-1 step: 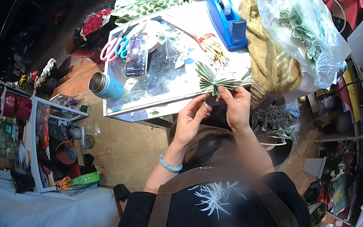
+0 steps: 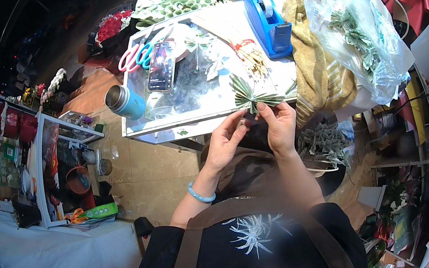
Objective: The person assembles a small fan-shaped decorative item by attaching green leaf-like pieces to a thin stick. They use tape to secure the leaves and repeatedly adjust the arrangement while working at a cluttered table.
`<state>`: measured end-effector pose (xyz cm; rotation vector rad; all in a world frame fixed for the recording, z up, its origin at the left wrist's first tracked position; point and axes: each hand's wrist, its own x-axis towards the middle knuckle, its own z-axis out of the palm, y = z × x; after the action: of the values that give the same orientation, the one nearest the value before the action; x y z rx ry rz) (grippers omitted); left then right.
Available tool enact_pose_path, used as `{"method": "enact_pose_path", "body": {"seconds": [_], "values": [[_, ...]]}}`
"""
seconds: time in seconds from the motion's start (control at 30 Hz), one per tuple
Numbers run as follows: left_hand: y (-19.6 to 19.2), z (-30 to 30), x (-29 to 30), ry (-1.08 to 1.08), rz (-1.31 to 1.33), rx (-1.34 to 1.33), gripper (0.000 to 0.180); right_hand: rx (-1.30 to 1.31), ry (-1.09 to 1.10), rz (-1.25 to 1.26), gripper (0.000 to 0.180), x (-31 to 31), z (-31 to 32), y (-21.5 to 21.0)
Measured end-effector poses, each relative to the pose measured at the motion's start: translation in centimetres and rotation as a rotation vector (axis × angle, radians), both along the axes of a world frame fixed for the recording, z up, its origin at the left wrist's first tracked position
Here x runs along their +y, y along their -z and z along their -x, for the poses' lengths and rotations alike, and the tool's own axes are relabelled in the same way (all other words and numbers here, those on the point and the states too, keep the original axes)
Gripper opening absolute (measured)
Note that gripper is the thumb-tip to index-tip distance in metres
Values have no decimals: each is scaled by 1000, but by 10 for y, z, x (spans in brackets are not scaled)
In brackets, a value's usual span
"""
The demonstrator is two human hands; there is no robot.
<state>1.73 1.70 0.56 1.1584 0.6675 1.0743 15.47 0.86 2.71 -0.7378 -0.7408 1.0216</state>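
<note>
A pleated green-and-white paper fan (image 2: 254, 96), spread in two wings like a butterfly, is held over the near edge of the table. My right hand (image 2: 279, 126) pinches it at its gathered middle, thumb and fingers closed. Just below and left of the fan, my left hand (image 2: 228, 141) has thumb and fingertips curled together; whatever lies between them is too small to make out. A pale blue bangle circles my left wrist. Beyond the fan lies a bundle of thin sticks (image 2: 252, 57) with red tips.
On the white table (image 2: 194, 121) are a phone (image 2: 162, 69), scissors (image 2: 135, 57), a blue cup (image 2: 132, 105), a blue tape dispenser (image 2: 270, 25) and a brown towel (image 2: 315, 66). A plastic bag (image 2: 366, 23) holds more folded paper. A large folded-paper bouquet (image 2: 182, 0) stands behind.
The paper fan has tilted slightly in my right hand, its wings showing a little differently. My left fingertips have shifted slightly beneath it.
</note>
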Motion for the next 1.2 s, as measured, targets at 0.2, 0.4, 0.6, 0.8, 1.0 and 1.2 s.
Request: {"method": "enact_pose_path", "body": {"seconds": [0.2, 0.4, 0.6, 0.8, 1.0, 1.2], "values": [[-2, 6, 0, 0, 27, 17, 29, -129, -30, 20, 14, -3, 2, 0], [-6, 8, -2, 10, 60, -2, 26, -133, -53, 37, 14, -6, 2, -2], [-9, 10, -3, 42, 87, -2, 28, -148, -72, -1, 14, -7, 1, -5], [-10, 0, 1, -102, -53, -76, 30, -160, -103, 9, 12, -9, 4, -6], [-23, 10, 1, -105, 9, -221, 26, -332, -67, -95, 13, -11, 9, -8], [-30, 8, -1, -124, 87, -305, 24, -497, -38, -155, 11, -15, 12, -12]]}}
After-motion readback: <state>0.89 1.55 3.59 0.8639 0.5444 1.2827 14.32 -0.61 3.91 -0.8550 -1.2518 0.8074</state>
